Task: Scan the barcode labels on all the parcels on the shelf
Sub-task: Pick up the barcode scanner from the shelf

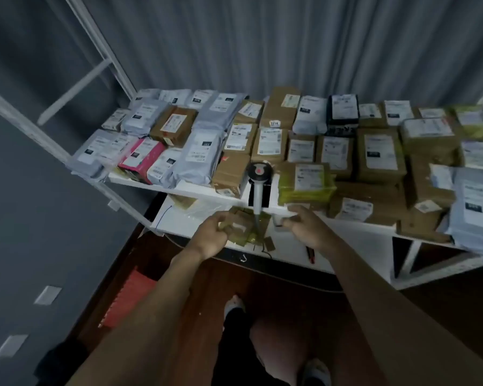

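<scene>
Many parcels lie label-up on the white upper shelf: grey poly bags, brown boxes, a pink one and a yellow-taped one. A grey barcode scanner stands upright at the shelf's front edge, and its cable hangs down. Below it, on the lower white surface, lies a small brown parcel with yellow tape. My left hand grips this parcel's left edge. My right hand is curled at a pale object under the shelf edge, right of the parcel; what it holds is unclear.
A white metal frame rises at the left, with a grey curtain behind. A red pen lies on the lower surface. A red crate sits on the dark floor at the left. My legs and feet are below.
</scene>
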